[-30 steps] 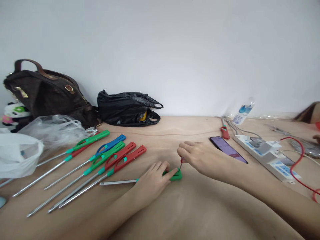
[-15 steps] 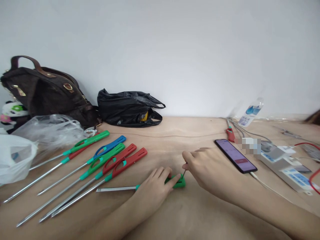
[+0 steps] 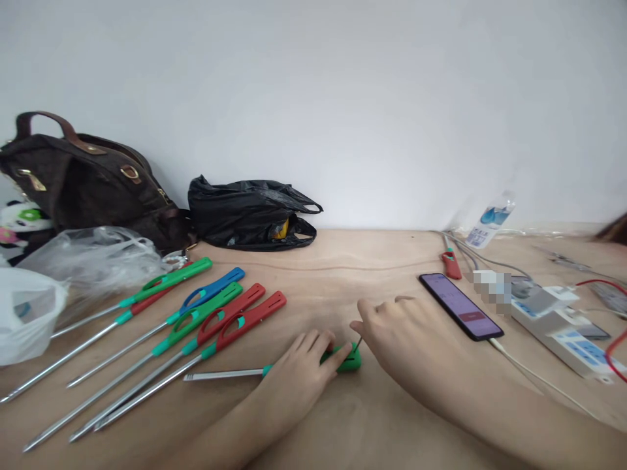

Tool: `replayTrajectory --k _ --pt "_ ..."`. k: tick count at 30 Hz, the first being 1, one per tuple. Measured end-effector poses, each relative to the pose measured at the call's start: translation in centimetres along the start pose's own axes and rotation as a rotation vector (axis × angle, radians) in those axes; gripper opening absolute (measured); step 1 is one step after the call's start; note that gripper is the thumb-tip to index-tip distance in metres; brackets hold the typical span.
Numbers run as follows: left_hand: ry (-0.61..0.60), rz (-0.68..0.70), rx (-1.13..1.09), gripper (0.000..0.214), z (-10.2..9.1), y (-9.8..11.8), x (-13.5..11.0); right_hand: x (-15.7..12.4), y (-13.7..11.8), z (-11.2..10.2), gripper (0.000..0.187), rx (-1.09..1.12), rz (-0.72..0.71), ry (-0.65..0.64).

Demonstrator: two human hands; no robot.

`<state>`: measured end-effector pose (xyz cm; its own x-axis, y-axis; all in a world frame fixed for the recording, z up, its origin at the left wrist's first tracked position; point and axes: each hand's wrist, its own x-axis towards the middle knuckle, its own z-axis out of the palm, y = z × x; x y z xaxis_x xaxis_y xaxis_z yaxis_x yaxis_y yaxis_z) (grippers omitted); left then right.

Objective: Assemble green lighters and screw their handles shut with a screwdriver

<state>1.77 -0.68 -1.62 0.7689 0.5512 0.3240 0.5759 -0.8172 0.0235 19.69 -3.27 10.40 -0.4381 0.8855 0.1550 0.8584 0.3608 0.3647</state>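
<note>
A green long-nosed lighter (image 3: 351, 361) lies flat on the wooden table, its silver barrel pointing left. My left hand (image 3: 304, 367) is closed over its handle and presses it down, covering most of the trigger area. In the fingers of my right hand (image 3: 399, 334) is a thin metal rod (image 3: 358, 343). The rod slants down, with its tip at the handle's right end, close to the dark slot. Whatever grip the rod has is hidden inside the hand. To the left lie several more lighters, among them a red one (image 3: 259, 317) and a blue one (image 3: 215, 287), barrels toward the lower left.
A phone (image 3: 460, 307) on a cable and a power strip (image 3: 571, 339) lie at right, near a short red lighter (image 3: 450, 265) and a tilted bottle (image 3: 490, 222). Behind are a black plastic bag (image 3: 235, 215) and a dark backpack (image 3: 102, 179); clear bags lie at left.
The right hand has rolled slightly and dipped over the handle, so less of the rod shows. The left hand still holds the lighter in place; the whole view has shifted slightly.
</note>
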Motion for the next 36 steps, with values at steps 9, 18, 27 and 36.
replayTrajectory --k 9,18,27,36 --pt "0.012 0.021 0.001 0.039 -0.2 -0.1 0.1 0.9 1.6 1.5 0.004 0.162 -0.104 -0.009" --pt "0.019 0.034 -0.008 0.041 -0.2 -0.3 0.0 1.0 4.1 1.6 0.013 0.414 -0.345 -0.029" --pt "-0.022 0.032 -0.016 0.047 -0.3 -0.4 0.0 0.8 3.2 1.7 0.010 0.520 -0.097 -0.089" --pt "-0.010 0.021 -0.179 0.052 -1.0 -0.6 -0.2 0.7 8.0 4.5 0.017 0.359 0.385 0.084"
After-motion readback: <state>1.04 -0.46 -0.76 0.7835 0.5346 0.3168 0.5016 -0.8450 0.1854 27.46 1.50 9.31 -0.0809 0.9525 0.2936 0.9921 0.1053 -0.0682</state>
